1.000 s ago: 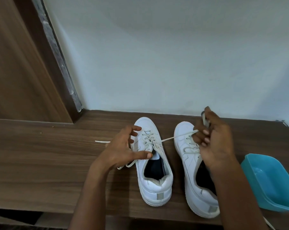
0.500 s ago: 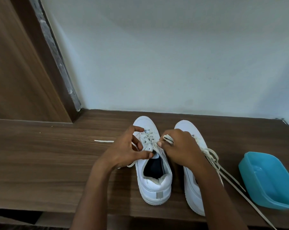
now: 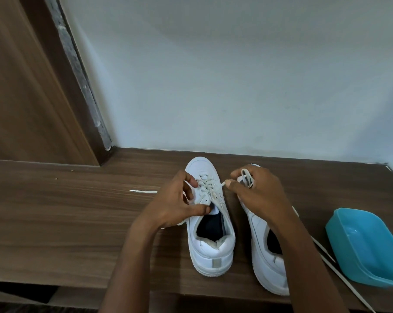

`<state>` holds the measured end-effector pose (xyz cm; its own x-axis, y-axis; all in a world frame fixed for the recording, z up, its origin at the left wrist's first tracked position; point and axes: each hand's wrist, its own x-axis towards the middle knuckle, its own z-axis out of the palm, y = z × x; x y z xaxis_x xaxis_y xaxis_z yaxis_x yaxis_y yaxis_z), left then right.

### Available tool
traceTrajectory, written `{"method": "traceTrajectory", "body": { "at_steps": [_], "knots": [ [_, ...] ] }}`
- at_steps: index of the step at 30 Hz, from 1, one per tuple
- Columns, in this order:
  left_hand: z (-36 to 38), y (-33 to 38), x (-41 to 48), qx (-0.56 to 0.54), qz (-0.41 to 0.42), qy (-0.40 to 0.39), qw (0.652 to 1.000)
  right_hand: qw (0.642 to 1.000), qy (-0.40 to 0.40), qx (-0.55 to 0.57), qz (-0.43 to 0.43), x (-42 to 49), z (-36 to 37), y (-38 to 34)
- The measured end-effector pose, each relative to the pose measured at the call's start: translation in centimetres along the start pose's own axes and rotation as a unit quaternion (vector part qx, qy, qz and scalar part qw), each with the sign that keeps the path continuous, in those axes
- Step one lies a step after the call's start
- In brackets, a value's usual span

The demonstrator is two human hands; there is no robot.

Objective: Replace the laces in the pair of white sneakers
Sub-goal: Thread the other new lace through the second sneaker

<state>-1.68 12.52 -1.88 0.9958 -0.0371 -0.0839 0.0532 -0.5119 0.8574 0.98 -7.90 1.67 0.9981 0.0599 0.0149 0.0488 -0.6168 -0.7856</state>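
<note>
Now, step: judged as threading a lace through the left shoe's upper eyelets.
Left shoe (image 3: 211, 236): on the table (image 3: 66, 218), toe at 12 o'clock, partly laced.
Right shoe (image 3: 267, 251): just beside it at 3 o'clock, mostly under the forearm.
Left hand (image 3: 177, 206): curled against the left shoe's side, thumb on the tongue edge, bracing it.
Right hand (image 3: 258, 193): closed, pinching the lace (image 3: 222, 184) near its tip, slack looped over the fingers.
Loose end (image 3: 143, 191): flat at 9 o'clock.
Tub (image 3: 367, 245): blue, at 3 o'clock.
Risk: a hard tug could pull that loose end short or skip an eyelet; the laces trailing near the tub may snag.
</note>
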Motion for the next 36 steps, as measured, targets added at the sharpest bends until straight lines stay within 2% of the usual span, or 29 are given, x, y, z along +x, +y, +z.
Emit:
{"method": "traceTrajectory", "body": {
  "at_steps": [3,7,13,19,22,25,27,30,36],
  "knots": [
    [-0.1,0.2,0.0,0.015,0.022,0.012,1.0,1.0,-0.017,-0.007,0.01,0.2,-0.4,0.2],
    [0.2,0.6,0.1,0.06,0.021,-0.002,0.998,0.999,0.007,0.015,-0.042,0.2,-0.7,0.1],
    [0.1,1.0,-0.1,0.093,0.004,0.017,0.995,0.993,-0.042,0.052,-0.095,-0.3,0.3,-1.1],
    [-0.3,1.8,-0.7,0.002,-0.059,0.007,0.998,0.984,-0.146,0.079,-0.065,-1.0,1.6,-1.8],
    [-0.6,1.4,-0.7,-0.056,-0.075,0.006,0.996,0.985,-0.138,0.092,-0.053,-1.0,1.8,-2.1],
    [-0.7,1.1,-0.7,-0.135,-0.105,-0.001,0.985,0.989,-0.12,0.055,-0.061,-1.0,2.1,-1.9],
    [-0.7,0.9,-0.7,-0.174,-0.124,-0.004,0.977,0.987,-0.142,0.035,-0.069,-1.1,2.3,-1.8],
    [-0.8,0.8,-0.7,-0.204,-0.145,-0.014,0.968,0.983,-0.173,0.048,-0.048,-1.2,2.5,-1.7],
    [-0.8,0.5,-0.7,-0.256,-0.186,-0.01,0.948,0.985,-0.146,0.062,-0.074,-1.0,2.4,-1.1]
  ]
}}
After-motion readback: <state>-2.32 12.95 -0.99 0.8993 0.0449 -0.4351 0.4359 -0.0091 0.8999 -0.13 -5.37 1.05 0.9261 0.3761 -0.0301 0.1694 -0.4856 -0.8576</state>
